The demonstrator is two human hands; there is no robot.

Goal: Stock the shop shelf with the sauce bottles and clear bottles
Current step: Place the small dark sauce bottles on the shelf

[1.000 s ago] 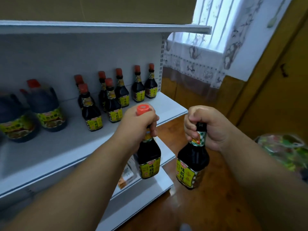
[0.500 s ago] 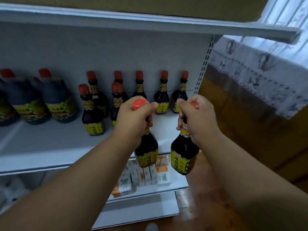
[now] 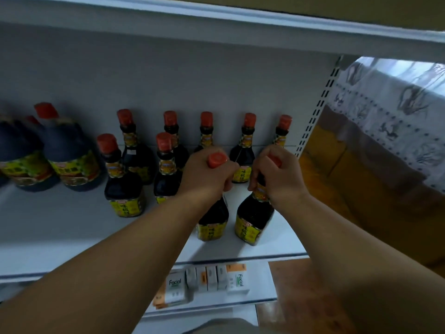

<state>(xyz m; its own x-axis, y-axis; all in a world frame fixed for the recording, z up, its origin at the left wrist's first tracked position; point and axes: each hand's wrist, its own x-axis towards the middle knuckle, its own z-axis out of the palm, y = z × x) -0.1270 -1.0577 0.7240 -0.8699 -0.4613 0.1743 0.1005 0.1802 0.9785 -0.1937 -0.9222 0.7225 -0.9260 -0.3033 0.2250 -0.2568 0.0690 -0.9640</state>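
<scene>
White metal shelf (image 3: 60, 239), flat painted deck w/ a thin dark front lip; white back panel behind, slotted upright (image 3: 317, 104) at the right end. Upper shelf (image 3: 216, 22) overhead, same white. Right of the unit: patterned lace curtain (image 3: 395, 102), yellow-brown wall below it. Lower shelf (image 3: 262, 280) carries small white/orange boxes (image 3: 204, 283), two reading "Facial".

On the main deck: two big rounded dark jugs (image 3: 69, 155) at left, red caps, yellow-green labels. Mid to right, a back row of small sauce bottles (image 3: 244, 150), dark glass, narrow necks, squat shoulders, red caps, yellow labels; two more stand fwd of that row.

L hand (image 3: 204, 174) closed round the neck of the left bottle (image 3: 213, 225), red cap poking out above the fist. R hand (image 3: 277, 174) closed round the neck of the right bottle (image 3: 252, 220), cap mostly covered. Both bottles near the deck's front right, side by side, just apart. Right one tilted, base swung toward the left. Can't tell if either base touches the deck. Both forearms bare.
</scene>
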